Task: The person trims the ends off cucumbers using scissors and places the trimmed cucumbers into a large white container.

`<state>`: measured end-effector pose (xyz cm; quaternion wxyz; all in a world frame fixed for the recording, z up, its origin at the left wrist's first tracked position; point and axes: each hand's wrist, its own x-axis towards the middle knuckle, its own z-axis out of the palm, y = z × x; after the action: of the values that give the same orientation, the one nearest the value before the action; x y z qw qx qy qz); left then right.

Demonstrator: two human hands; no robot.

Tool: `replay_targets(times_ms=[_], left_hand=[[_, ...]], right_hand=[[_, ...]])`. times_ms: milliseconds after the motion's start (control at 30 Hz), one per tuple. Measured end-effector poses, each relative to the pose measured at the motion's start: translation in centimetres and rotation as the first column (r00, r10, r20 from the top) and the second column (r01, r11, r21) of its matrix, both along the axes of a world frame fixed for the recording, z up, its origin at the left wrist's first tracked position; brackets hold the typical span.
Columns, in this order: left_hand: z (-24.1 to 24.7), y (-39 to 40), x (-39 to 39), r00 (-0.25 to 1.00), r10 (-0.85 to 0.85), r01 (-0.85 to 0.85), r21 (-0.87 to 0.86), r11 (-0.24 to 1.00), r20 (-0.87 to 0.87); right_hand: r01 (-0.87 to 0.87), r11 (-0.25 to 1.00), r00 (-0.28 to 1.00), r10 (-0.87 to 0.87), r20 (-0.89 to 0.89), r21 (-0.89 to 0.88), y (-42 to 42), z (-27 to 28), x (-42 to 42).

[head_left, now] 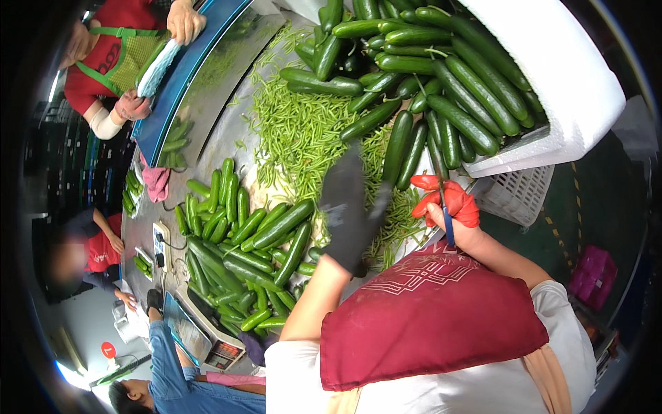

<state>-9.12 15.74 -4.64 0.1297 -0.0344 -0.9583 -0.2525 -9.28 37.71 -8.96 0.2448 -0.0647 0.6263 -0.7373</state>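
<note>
My right hand, in a red glove with bare skin showing at the thumb, grips scissors with blue handles. Their blades point away from me, towards the cucumbers spilling from a white foam box. My left hand, black-gloved and blurred by motion, is spread with the thumb apart and nothing visible in it. It hovers over a heap of short, thin green stem pieces on the metal table. Left of that hand lies a second pile of cucumbers.
A scale, a power strip and a pink cloth are at the left. Across the table a person holds a wrapped cucumber; another in blue is near the scale. A white plastic crate stands below the foam box.
</note>
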Motion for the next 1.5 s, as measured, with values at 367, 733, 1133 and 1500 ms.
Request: replay_targets(times_ms=[367, 733, 1133, 1500], left_hand=[[-2.8, 6.3, -5.6, 0.917, 0.001, 0.148, -0.341, 0.928, 0.398], [1.1, 2.2, -4.4, 0.983, -0.031, 0.076, -0.246, 0.966, 0.18], [4.7, -2.0, 5.4, 0.956, -0.038, 0.062, -0.073, 0.995, 0.292], [6.0, -3.6, 6.8, 0.867, -0.288, 0.266, 0.111, 0.957, 0.406]], right_hand=[[0.056, 0.998, 0.998, -0.056, 0.021, 0.0, 1.1, -0.3, 0.7], [-0.074, 0.992, 0.995, 0.067, -0.067, -0.099, 2.0, 1.2, 0.9], [-0.306, 0.949, 0.952, 0.306, -0.01, -0.077, 0.1, 1.6, -0.7], [-0.412, 0.911, 0.854, 0.388, -0.346, 0.005, -0.7, 0.7, -2.1]])
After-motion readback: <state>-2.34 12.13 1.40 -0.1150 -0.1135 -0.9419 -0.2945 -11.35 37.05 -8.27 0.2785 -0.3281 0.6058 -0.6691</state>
